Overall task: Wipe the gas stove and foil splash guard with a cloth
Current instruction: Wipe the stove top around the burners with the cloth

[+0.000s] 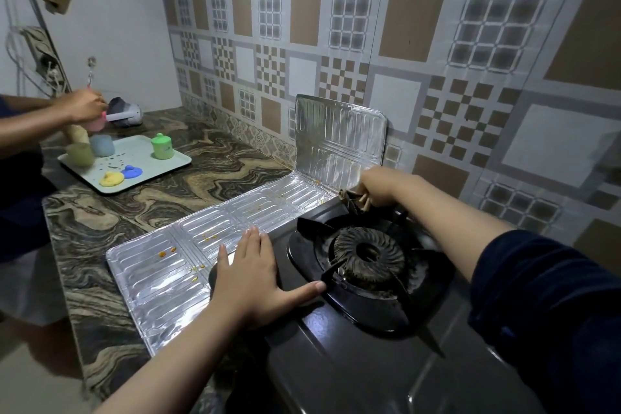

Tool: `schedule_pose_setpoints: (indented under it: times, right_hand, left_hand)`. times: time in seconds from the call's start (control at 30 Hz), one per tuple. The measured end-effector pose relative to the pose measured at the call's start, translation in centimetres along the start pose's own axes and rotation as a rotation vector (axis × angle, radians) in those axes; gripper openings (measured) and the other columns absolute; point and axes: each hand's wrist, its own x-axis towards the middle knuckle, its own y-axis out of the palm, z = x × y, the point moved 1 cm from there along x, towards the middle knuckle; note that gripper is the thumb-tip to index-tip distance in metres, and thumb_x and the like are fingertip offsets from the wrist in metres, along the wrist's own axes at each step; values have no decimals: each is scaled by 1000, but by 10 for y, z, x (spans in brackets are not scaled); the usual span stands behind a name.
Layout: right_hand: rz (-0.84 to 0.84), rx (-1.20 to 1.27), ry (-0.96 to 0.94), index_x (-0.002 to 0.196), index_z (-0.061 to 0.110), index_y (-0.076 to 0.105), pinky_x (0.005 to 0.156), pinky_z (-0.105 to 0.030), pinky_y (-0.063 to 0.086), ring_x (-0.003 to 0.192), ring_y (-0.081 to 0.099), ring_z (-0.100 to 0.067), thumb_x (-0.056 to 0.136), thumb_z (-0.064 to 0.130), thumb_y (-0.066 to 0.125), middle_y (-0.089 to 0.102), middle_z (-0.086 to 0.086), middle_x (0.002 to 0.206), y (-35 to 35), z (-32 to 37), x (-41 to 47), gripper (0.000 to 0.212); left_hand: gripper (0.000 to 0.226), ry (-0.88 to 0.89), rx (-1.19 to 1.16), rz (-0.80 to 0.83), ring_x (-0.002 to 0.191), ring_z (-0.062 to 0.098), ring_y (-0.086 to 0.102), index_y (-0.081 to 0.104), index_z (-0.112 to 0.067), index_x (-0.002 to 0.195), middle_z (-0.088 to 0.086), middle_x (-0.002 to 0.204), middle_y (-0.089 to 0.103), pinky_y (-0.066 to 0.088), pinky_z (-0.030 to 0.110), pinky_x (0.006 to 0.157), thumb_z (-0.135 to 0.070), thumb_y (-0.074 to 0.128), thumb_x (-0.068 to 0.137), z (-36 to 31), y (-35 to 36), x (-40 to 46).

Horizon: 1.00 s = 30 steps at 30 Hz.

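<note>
Foil covered the counter left of the gas stove: the foil splash guard lay mostly flat on the marbled countertop, its far panel folded upright against the patterned tiled wall. Its silver surface was embossed with rows of rounded oblong ribs, shiny and wrinkled, and speckled with small orange-brown spots toward the near panels. The stove was black and glossy, with a round, ridged burner set in a shallow dish under dark pan-support prongs. The left hand lay flat with fingers straight and spread, palm down across the stove's left edge, fingertips reaching onto the foil and the thumb stretched toward the burner dish. The right hand, its forearm coming out of a dark blue sleeve, was clenched around a crumpled brown cloth, pressing it at the stove's far left corner, right where the upright foil panel met the flat one. Farther left on the counter sat a pale tray holding a green lidded cup, muted blue and green cups, and soft yellow and blue blobs. Another person's hand reached in above the tray near a pink cup; what it gripped could not be made out.
</note>
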Motion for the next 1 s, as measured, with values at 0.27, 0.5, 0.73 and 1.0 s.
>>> schedule_pose_setpoints:
  times: [0.27, 0.5, 0.73, 1.0]
  right_hand:
    - [62, -187, 118, 123, 4, 57, 83, -38, 50, 104, 58, -30, 83, 14, 63, 58, -12, 114, -5, 30, 2, 41]
    - [107, -182, 106, 63, 19, 51, 80, -30, 51, 83, 53, -24, 82, 24, 69, 54, -1, 73, 0, 8, -3, 27]
    - [75, 52, 131, 104, 1, 71, 74, -32, 53, 90, 67, -21, 82, 1, 58, 73, -9, 102, 6, -30, -27, 26]
    - [30, 52, 226, 61, 14, 51, 65, -28, 45, 74, 55, -24, 80, 22, 71, 52, 0, 65, 1, -26, -17, 28]
  left_hand:
    - [155, -7, -3, -3, 149, 19, -6, 2, -7, 153, 8, 162, -3, -3, 52, 117, -102, -6, 32, -1, 1, 0]
    - [156, -7, -13, -12, 150, 20, -2, 5, -6, 153, 9, 162, 1, -2, 52, 117, -102, -7, 31, 2, 0, 0]
    - [156, -6, -15, -15, 150, 19, 0, 6, -6, 153, 9, 162, 2, -1, 53, 117, -103, -6, 31, 1, 2, 0]
    - [157, -10, -23, -11, 150, 19, 0, 6, -7, 153, 9, 162, 2, 0, 53, 118, -103, -6, 29, -2, 1, -1]
